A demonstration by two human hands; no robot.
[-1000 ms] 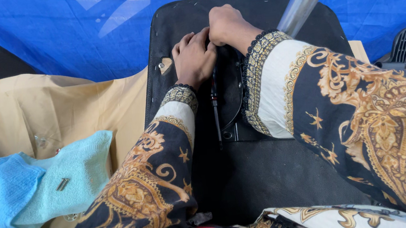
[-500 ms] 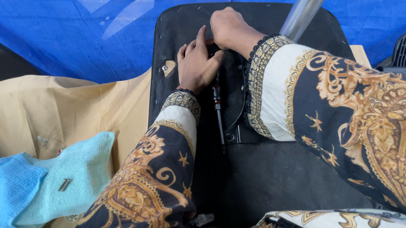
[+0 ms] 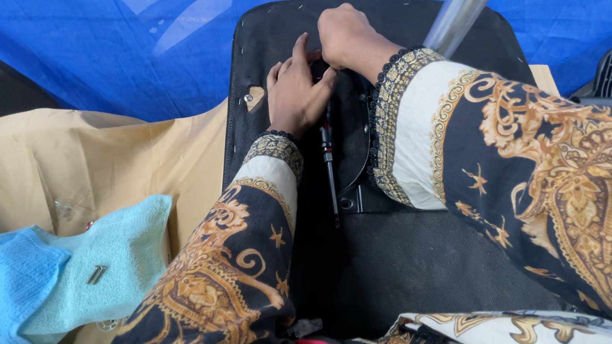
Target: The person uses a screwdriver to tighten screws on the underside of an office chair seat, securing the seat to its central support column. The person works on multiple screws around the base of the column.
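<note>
A black chair seat (image 3: 419,258) lies upside down in front of me, with a black metal plate (image 3: 354,145) fixed to it. My left hand (image 3: 297,94) rests on the plate's left edge with its fingers stretched out and slightly apart. A screwdriver (image 3: 330,164) with a black and red handle lies along the plate just below that hand's heel, tip towards me. My right hand (image 3: 345,35) is curled at the plate's far end. Its fingertips are hidden, so I cannot tell what they grip.
A chrome column (image 3: 459,9) slants up at the top right. A light blue cloth (image 3: 55,286) with a small screw (image 3: 96,274) on it lies on tan sheeting (image 3: 96,162) at the left. Blue tarpaulin (image 3: 85,51) covers the back. A black ribbed part (image 3: 610,71) sits at the right edge.
My left hand has uncurled, its fingers now stretched forward on the plate. My right hand stays curled at the plate's far end. The screwdriver has hardly moved.
</note>
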